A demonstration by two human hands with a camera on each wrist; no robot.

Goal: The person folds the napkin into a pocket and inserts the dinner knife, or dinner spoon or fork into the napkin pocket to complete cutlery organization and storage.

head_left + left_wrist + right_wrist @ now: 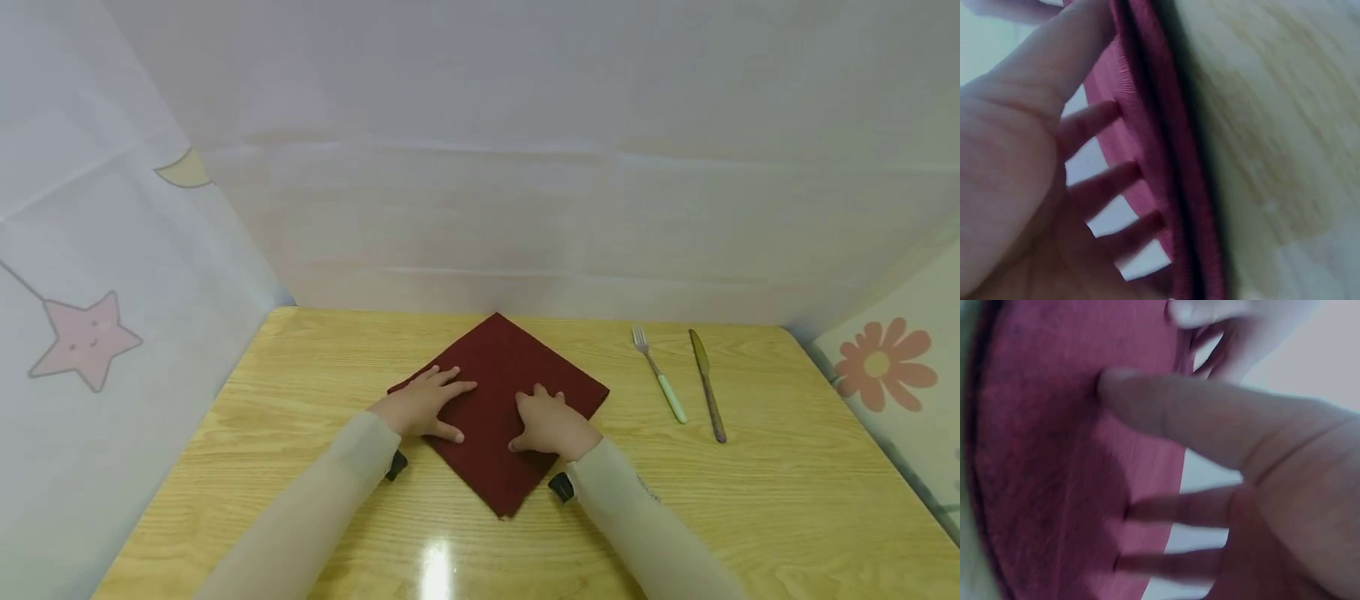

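Head view: maroon cloth (495, 367) lies diamond-wise on wooden table (810, 475), left of fork (670, 397). Left hand (427, 406) spread wide, right hand (553, 423) fingers apart, both touching cloth, neither gripping. Probably best: press lightly, evenly, keep layered edges aligned.

The table (810, 492) has yellowish wood grain and one bright reflection (437, 571). Behind it is a pale, creased wall (480, 142); the left wall (97, 217) shows a pink star (85, 340) and yellow moon (187, 172), the right wall (926, 290) a reddish flower (885, 365).
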